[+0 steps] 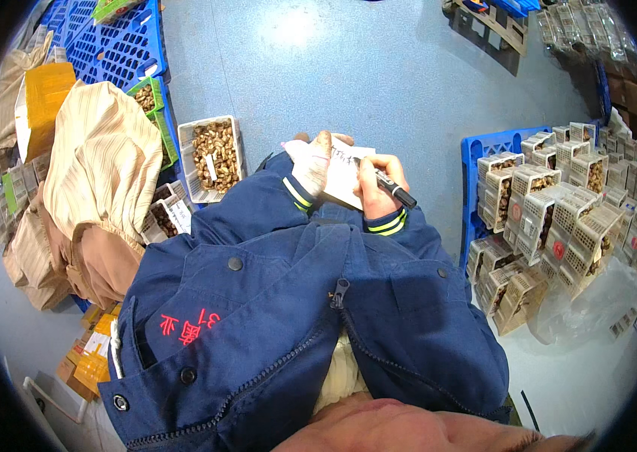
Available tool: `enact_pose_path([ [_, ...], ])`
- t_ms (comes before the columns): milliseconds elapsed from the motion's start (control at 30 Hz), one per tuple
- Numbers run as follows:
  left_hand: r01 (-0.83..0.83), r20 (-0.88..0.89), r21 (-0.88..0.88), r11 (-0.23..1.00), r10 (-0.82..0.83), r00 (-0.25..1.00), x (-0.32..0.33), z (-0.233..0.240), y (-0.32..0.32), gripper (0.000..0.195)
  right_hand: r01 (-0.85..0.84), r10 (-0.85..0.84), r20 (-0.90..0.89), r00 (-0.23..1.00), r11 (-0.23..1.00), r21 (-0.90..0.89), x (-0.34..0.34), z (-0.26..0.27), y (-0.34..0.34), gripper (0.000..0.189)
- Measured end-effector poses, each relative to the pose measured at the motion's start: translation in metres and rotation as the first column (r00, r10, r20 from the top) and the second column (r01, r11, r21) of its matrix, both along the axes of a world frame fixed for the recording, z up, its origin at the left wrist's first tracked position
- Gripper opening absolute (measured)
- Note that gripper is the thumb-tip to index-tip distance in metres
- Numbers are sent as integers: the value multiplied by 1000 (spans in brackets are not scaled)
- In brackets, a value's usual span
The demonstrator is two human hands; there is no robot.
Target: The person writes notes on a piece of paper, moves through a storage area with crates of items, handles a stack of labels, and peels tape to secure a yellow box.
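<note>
In front of my chest, my left hand (318, 161), partly covered by a pale glove or wrap, grips a white paper pad (345, 186) with its thumb over the edge. My right hand (382, 183) holds a black marker pen (389, 183), its tip against the paper beside dark handwriting. A white plastic basket (181, 164) stands just left of my left arm. Mushrooms (219, 150) fill it, with a small white slip lying on them.
Blue plastic pallets (121, 53) and cloth-covered stacks (107, 135) stand at left, near green baskets (169, 141). At right, piled white baskets of mushrooms (544, 192) rest on a blue pallet (471, 186). Cardboard boxes (78, 361) lie at lower left.
</note>
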State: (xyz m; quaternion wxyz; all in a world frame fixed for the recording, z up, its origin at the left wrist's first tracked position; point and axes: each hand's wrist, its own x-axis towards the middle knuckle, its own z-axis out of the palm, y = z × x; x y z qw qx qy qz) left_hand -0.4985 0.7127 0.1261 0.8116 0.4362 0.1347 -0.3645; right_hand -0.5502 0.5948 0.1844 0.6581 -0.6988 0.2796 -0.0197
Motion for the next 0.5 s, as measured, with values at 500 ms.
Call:
enact_pose_path([
  [500,16,34,-44,999,-14,999,-2,-23,3,71,37,-39,-50,998,998,-45,-6,-6,-3,11],
])
